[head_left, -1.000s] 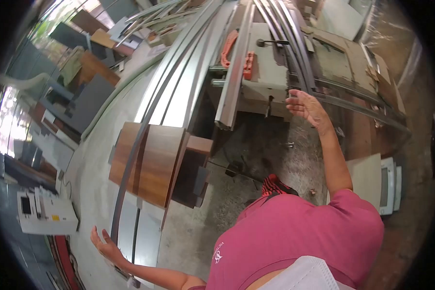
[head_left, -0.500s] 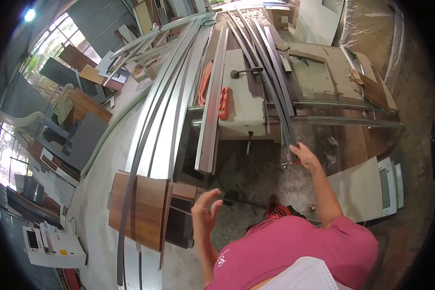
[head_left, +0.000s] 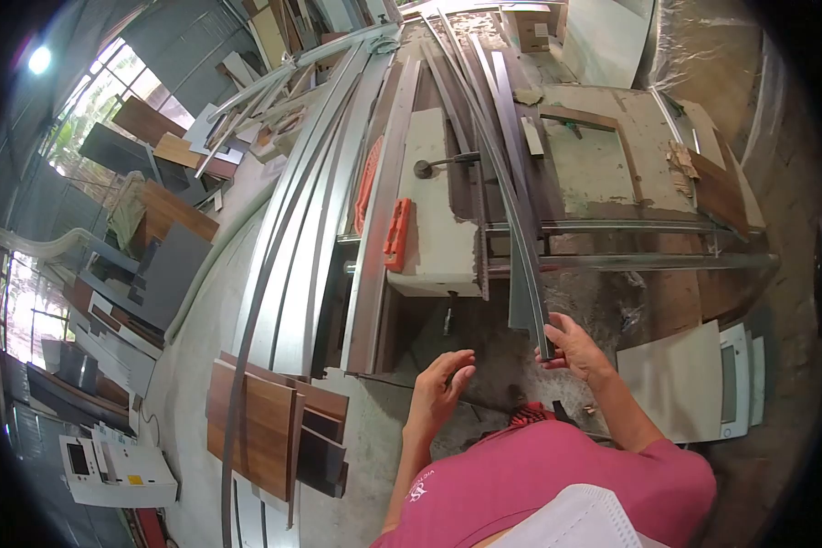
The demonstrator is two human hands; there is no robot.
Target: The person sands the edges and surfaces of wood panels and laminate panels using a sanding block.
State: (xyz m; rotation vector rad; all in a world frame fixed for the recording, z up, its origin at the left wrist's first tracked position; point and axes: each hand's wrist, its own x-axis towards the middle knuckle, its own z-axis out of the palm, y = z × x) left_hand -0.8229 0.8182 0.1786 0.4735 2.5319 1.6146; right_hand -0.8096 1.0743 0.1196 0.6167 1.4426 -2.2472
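Note:
My right hand (head_left: 571,350) is closed round the near end of a long, thin dark strip (head_left: 523,242), which looks like an edging or metal profile. The strip slants away from me over the table saw, among other long strips (head_left: 513,137). My left hand (head_left: 440,388) hangs in the air to the left of that end, fingers loosely bent and thumb apart, with nothing in it. Beyond it are an orange push handle (head_left: 397,236) and a black-knobbed lever (head_left: 425,169) on the pale saw top (head_left: 434,260).
Silvery metal rails (head_left: 288,247) run along the left, with wood-faced boards (head_left: 251,411) stacked near their front end. Crossbars (head_left: 648,262) extend to the right. A pale panel (head_left: 671,384) leans at the lower right. A white machine (head_left: 119,470) stands at the lower left.
My right hand has drawn the strip's end nearer to my body. My left hand has moved right, towards the strip, and its fingers are more bent. The view has shifted slightly.

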